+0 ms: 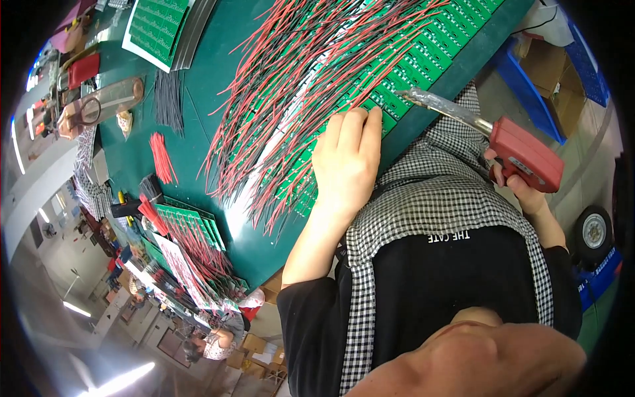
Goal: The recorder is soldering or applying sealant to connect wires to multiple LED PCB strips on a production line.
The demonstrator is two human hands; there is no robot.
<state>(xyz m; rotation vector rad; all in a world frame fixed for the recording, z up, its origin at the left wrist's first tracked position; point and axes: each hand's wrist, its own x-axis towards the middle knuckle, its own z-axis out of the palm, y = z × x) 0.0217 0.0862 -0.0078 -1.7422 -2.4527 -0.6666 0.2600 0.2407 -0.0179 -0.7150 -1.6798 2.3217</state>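
My right hand (519, 185) grips the handle of a red soldering gun (529, 159). The gun's long silvery barrel points left, and its tip is over the near edge of a green circuit board panel (430, 56), a little right of my left fingers. My left hand (347, 149) rests on the panel's near edge with its fingers bent and close together. Its thumb and whatever lies under the fingertips are hidden. Many thin red and black wires (311, 86) spread across the panel from beside my left hand toward the far left.
The green table (198, 119) carries loose bundles of black wires (169, 102) and red wires (161, 157). More bare boards (155, 30) lie at the far left, and wired boards (192, 231) are stacked at the left. A blue bin (529, 89) with cardboard stands at right.
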